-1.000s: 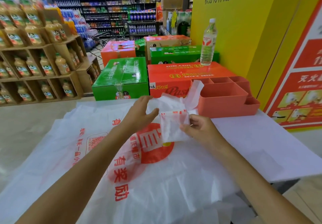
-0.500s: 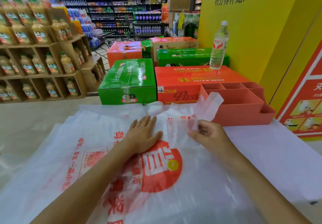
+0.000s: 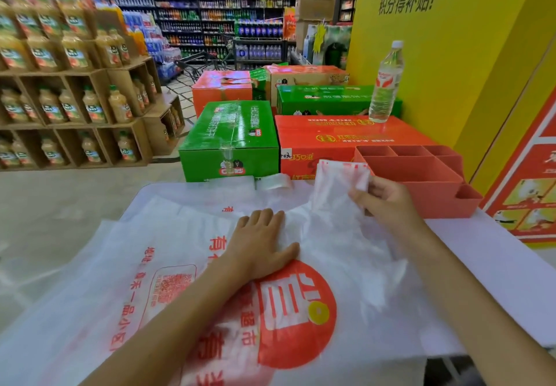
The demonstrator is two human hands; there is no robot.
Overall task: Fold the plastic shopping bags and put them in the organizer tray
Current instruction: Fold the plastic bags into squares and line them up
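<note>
On the left, our left hand (image 3: 261, 244) has come down off the little packet and now lies flat, fingers straight, pressing the big printed bags (image 3: 168, 265) onto the white table (image 3: 496, 253). A second ago it was helping with the fold; now it only pins the pile. Moving right, our right hand (image 3: 388, 197) pinches the folded bag (image 3: 340, 176) by its corner and has carried it up and over, so it hangs right at the near-left wall of the orange organizer tray (image 3: 421, 175). So the fold looks done, and we judge the drop into a compartment comes next.

Around us: juice shelves (image 3: 69, 94) far left, a green carton (image 3: 231, 139) and a red carton (image 3: 337, 142) behind the table, a water bottle (image 3: 386, 85) standing on the red one. The tray's tall front wall is what the bag must clear, and its loose tail trails onto the pile.
</note>
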